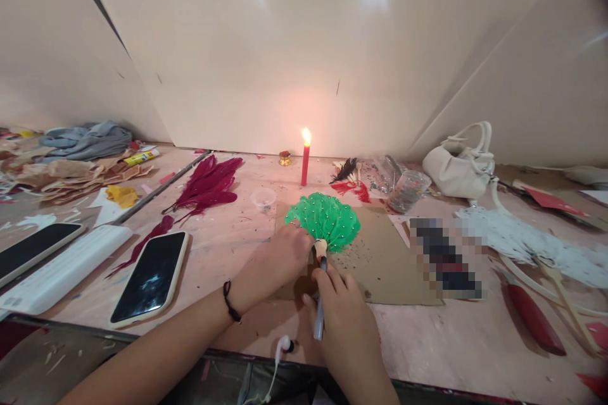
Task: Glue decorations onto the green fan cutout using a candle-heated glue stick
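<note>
A green fan-shaped feather piece [325, 220] dotted with small pearly beads lies over a brown cardboard sheet [403, 272]. My left hand [291, 250] rests at its lower left edge, fingers bent against the feathers; what they pinch, if anything, is hidden. My right hand [342, 304] is wrapped round a grey pen-like tool [319, 319], whose upper end is by the pale handle [322, 248] at the base of the feathers. Behind the piece a lit red candle [304, 166] stands upright.
Phones [151, 275] and a long white box [71, 266] lie at left, near dark red feathers [209, 183]. A small clear cup [264, 200] is left of the candle. At right are a clear container [407, 191], a white bag [458, 168], white feathers [532, 240] and red-handled scissors [534, 316].
</note>
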A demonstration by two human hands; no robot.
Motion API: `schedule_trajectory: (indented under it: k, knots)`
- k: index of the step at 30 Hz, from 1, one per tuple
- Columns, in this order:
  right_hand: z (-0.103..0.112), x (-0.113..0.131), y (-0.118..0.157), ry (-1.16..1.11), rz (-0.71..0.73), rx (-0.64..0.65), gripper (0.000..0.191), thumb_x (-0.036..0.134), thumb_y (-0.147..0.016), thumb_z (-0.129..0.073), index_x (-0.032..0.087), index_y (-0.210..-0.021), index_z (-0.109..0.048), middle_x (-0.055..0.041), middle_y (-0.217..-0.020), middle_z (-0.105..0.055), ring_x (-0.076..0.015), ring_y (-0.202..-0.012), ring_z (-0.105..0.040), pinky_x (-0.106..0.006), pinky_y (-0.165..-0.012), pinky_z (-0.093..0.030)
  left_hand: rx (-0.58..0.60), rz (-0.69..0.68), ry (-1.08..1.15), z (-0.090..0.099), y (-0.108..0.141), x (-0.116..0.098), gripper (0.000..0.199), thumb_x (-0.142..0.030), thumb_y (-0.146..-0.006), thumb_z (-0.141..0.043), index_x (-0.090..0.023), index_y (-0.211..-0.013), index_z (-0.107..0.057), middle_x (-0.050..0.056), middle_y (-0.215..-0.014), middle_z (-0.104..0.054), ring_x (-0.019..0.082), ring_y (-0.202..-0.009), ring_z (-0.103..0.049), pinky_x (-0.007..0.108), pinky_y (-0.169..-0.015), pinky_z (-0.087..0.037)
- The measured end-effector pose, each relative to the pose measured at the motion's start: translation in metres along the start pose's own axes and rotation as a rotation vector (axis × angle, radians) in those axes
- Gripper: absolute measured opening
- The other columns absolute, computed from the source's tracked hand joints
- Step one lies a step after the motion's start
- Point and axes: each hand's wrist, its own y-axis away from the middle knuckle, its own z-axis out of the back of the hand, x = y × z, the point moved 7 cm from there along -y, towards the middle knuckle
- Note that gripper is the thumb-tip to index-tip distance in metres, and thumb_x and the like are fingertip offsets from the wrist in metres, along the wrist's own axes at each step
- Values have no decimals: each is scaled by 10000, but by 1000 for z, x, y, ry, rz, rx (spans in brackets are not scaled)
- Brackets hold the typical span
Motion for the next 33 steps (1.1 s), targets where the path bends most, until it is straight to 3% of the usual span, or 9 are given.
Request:
schedule_trajectory:
  k: [7,12,16,22,27,30,33]
  knots:
    - [0,-1,1,31,24,-30,289,179,-975,-635,221,-1260,-656,-100,-1386,-696,-318,-1110,-630,-456,-905,-548,12,46,47,6,-1,0,180,-126,-970,-583,-150,-832,-696,92,-809,-686,251,-834,-637,381,-808,-509]
    - [-3,-2,3,68,46,-45,293,204,-997,-604,235,-1286,-643,-100,-1381,-692,-315,-1081,-628,-433,-845,-548,61,229,31,22,-1,12,251,-149,-978,-527,-142,-808,-712,104,-794,-706,231,-724,-650,329,-677,-469]
    - [-5,-3,3,90,30,-30,289,208,-987,-633,238,-1274,-655,-106,-1370,-696,-315,-1088,-636,-432,-867,-553,79,378,38,23,4,32,286,-144,-981,-467,-112,-841,-714,122,-794,-707,234,-704,-657,319,-632,-452]
    - [-4,-2,2,66,39,-33,259,208,-1006,-606,235,-1258,-660,-102,-1344,-704,-311,-1099,-631,-435,-879,-552,68,389,76,22,7,40,261,-172,-992,-485,-118,-852,-699,93,-780,-697,205,-709,-651,299,-664,-467]
    - [-4,-2,2,82,44,-41,258,201,-995,-620,221,-1247,-671,-110,-1322,-715,-312,-1084,-636,-432,-870,-550,-1,452,-5,53,10,51,215,-257,-955,-571,-145,-863,-730,87,-753,-689,226,-693,-633,316,-647,-447]
    - [-3,-1,2,86,53,-51,252,201,-988,-629,219,-1234,-679,-111,-1299,-725,-312,-1072,-642,-425,-860,-553,-57,493,-51,80,8,70,236,-212,-941,-542,-140,-827,-736,100,-759,-682,240,-721,-633,329,-658,-437]
    - [-2,-1,2,72,47,-55,263,183,-973,-634,206,-1230,-688,-115,-1302,-727,-320,-1077,-642,-431,-873,-555,1,528,-157,98,-1,97,229,-116,-882,-544,-129,-867,-772,145,-927,-717,270,-836,-658,339,-679,-433]
